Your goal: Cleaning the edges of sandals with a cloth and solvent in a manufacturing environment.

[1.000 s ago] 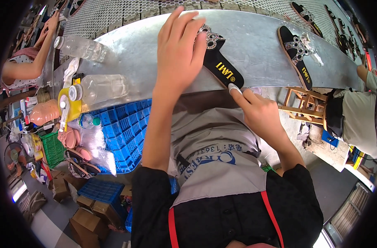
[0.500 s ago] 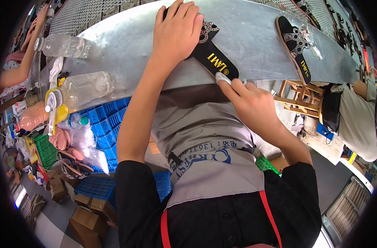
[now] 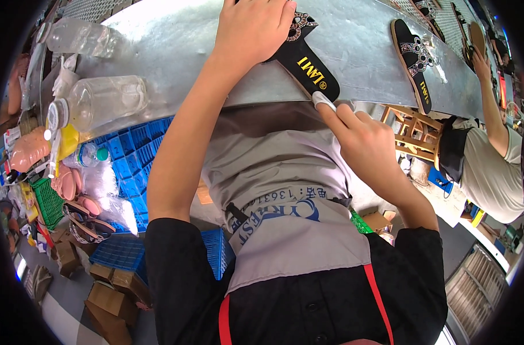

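Note:
A black slide sandal (image 3: 315, 79) with a jewelled strap and yellow lettering on its insole lies aslant on the metal table (image 3: 176, 52). My left hand (image 3: 253, 29) is closed over its front part, hiding the toe and some of the strap. By the table's near edge, my right hand (image 3: 362, 138) is closed on a white cloth (image 3: 323, 100) wrapped about the index fingertip. That cloth touches the rim of the sandal's heel. Farther right lies a similar black sandal (image 3: 412, 63), apart from both hands.
Two clear plastic bottles (image 3: 109, 100) lie at the table's left. Blue crates (image 3: 124, 167) and cardboard boxes (image 3: 112, 307) stand below, left of me. On the right are a wooden stool (image 3: 414, 135) and a co-worker (image 3: 483, 167), whose raised hand holds a tan-soled shoe (image 3: 477, 37).
My right hand has shifted a little right and down, with the cloth still at the heel. The co-worker's arm has risen with a shoe. The whole view has shifted slightly.

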Demonstrator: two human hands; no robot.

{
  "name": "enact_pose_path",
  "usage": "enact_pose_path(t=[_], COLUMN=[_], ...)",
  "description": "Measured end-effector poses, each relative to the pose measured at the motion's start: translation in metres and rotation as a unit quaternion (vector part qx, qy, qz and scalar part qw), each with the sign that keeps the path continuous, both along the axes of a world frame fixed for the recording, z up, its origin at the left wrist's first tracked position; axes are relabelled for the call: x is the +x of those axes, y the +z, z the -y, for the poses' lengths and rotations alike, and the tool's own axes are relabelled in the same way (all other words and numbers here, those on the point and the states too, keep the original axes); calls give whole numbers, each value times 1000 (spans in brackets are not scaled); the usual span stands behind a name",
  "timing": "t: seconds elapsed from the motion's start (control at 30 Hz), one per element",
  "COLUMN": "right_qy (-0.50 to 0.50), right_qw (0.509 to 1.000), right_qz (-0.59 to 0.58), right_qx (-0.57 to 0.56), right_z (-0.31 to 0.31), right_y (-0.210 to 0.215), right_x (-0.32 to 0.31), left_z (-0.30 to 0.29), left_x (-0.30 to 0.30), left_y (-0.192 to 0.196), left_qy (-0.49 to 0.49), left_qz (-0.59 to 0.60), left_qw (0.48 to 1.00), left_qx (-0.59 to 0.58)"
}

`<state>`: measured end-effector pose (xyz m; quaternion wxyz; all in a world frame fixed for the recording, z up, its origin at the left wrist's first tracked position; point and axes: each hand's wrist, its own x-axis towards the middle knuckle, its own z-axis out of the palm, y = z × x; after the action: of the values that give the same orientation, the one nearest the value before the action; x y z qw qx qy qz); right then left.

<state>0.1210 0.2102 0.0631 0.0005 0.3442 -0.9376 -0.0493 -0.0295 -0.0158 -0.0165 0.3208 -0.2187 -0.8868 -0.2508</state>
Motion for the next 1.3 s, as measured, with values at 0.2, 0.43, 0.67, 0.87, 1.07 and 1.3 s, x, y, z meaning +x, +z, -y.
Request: enact_pose_path(t=[0.2, 0.43, 0.67, 0.87, 1.07, 1.3], right_qy=[29, 14, -16, -29, -1, -25], right_qw=[999, 1000, 999, 999, 1000, 998], right_qz=[-11, 8, 29, 28, 19, 36], right_qx=[9, 9, 17, 6, 1, -37], right_z=[12, 15, 10, 12, 20, 18], right_y=[-1, 3, 5, 0, -2, -4], right_x=[-11, -7, 2, 4, -7, -1], left_z=[3, 0, 1, 2, 1, -2], left_x=[4, 5, 5, 6, 6, 6], left_y=[5, 5, 5, 7, 5, 6], left_qy=[-15, -8, -3, -12, -6, -3], left_qz=[33, 31, 46, 44, 39, 49], left_qw=[999, 999, 999, 999, 999, 999], left_qx=[10, 11, 12, 18, 10, 1])
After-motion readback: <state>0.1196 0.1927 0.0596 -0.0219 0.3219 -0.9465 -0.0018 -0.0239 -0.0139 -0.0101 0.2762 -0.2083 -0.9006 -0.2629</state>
